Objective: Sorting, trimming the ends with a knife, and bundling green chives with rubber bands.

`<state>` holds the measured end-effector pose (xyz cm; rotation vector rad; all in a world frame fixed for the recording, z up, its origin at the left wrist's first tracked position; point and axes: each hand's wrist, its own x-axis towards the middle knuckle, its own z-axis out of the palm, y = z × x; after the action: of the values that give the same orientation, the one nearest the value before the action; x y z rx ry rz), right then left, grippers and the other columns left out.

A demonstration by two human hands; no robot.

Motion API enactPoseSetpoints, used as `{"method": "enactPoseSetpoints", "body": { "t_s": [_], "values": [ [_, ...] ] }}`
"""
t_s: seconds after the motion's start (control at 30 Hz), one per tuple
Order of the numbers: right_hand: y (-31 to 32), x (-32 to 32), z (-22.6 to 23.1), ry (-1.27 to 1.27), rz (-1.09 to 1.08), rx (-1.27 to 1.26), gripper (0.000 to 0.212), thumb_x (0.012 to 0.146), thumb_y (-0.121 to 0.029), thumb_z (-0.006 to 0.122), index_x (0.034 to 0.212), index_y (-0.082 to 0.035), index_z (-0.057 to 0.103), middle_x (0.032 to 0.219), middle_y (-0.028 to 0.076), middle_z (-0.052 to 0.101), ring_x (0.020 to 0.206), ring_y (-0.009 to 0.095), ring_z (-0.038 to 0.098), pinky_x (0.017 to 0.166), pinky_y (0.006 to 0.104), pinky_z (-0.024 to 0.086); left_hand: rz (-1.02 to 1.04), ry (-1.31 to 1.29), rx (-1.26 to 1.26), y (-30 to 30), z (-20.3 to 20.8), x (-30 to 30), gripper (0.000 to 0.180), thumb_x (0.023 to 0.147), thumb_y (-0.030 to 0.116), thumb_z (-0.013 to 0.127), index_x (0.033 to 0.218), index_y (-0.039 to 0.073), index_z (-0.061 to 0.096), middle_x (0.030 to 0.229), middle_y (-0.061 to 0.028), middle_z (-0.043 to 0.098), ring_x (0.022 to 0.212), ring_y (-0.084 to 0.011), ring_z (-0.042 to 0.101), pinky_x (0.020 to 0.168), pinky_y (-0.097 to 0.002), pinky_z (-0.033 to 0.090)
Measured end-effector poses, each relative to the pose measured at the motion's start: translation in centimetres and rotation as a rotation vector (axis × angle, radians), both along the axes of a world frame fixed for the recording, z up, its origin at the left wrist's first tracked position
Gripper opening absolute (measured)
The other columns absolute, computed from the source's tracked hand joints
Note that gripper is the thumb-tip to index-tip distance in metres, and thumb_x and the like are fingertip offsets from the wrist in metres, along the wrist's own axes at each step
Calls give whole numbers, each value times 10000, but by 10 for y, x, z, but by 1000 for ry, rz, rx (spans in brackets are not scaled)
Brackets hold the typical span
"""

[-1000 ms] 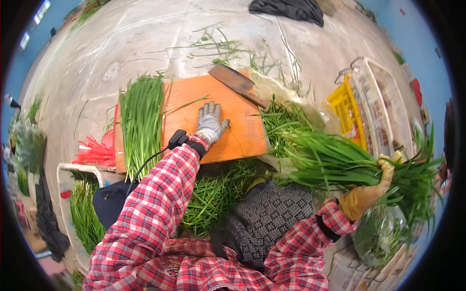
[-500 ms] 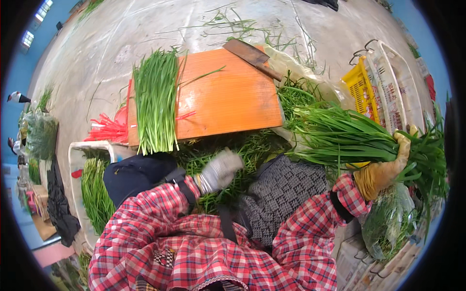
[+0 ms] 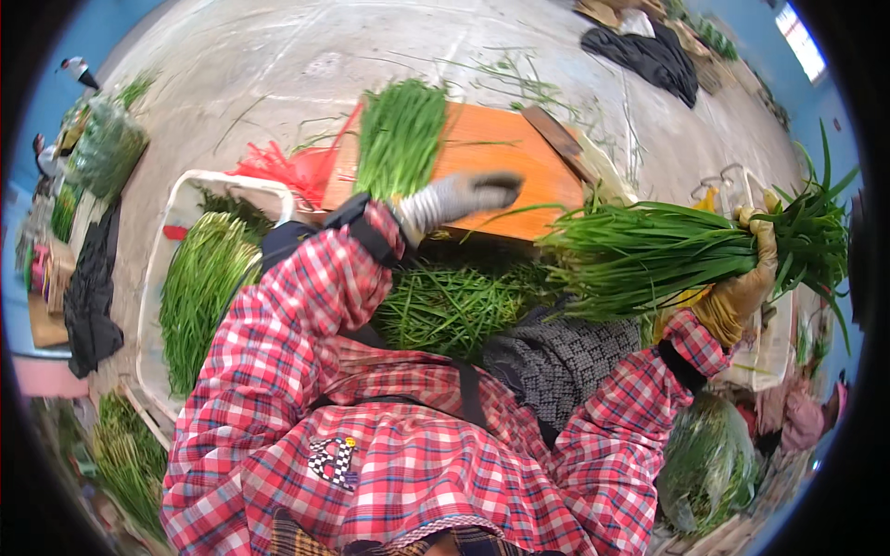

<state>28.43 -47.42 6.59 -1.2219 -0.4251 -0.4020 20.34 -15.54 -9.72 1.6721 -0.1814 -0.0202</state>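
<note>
My right hand (image 3: 753,269), in a yellow glove, is closed around a large bunch of garlic chives (image 3: 658,250). The long leaves stretch left toward the board and also stick out right beyond the glove. My left hand (image 3: 464,198), in a grey-white knit glove with dark fingertips, hovers over the near edge of the orange board (image 3: 514,167). Its fingers stretch to the right, slightly blurred, with nothing visible in them. A neat bundle of chives (image 3: 400,130) lies on the board's left part. At the board's right edge rests a cleaver (image 3: 556,139), its handle toward me.
Loose green trimmings (image 3: 454,306) fill the space below the board. On the left stands a white crate (image 3: 151,306) with chives (image 3: 199,296) inside. Red plastic strips (image 3: 283,171) lie beside the board. A white basket (image 3: 774,357) and a bagged bundle (image 3: 709,454) are at right.
My left hand has risen from above the trimmings to the board's near edge. My right hand has lifted the bunch slightly. The whole view has turned, shifting the board in the picture.
</note>
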Motion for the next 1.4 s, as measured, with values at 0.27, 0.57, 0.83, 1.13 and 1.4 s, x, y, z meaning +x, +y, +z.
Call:
{"method": "enactPoseSetpoints", "body": {
  "t_s": [0.27,0.57,0.83,1.13,1.4],
  "values": [
    [73,-39,22,238,604,-230,223,845,-131,588,1030,-16,635,934,67,615,820,144,604,781,269,490,-207,-262,-396,-14,142,-31,484,928,188,540,1363,22,406,1299,-111,526,1184,-203,502,1005,-299,382],
    [139,-59,68,-159,637,-480,310,745,-199,736,994,-35,651,846,41,649,761,124,596,669,279,490,-419,7,-915,-9,126,-18,411,899,236,591,1242,24,512,1189,-89,586,1080,-186,565,952,-331,462],
    [178,-18,77,-620,209,-897,561,768,-537,669,1059,-59,639,894,123,671,796,244,628,734,374,483,-283,-156,-625,-11,162,-26,370,834,221,592,1098,-37,564,1042,-165,629,995,-278,602,940,-440,459],
    [65,-22,-64,-97,996,-588,871,845,-427,639,1473,-75,148,1425,235,316,1304,288,371,1034,397,366,-523,-644,-885,52,187,-51,683,904,310,527,1410,-40,231,751,21,473,721,-146,503,1017,-426,343],
    [55,-78,-154,-150,834,-631,1031,739,-263,764,1470,-28,76,1433,222,333,1224,265,455,991,370,394,-519,-713,-1150,75,174,-46,224,928,231,511,999,24,563,714,-23,506,737,-168,549,1024,-434,396]
  ]
}}
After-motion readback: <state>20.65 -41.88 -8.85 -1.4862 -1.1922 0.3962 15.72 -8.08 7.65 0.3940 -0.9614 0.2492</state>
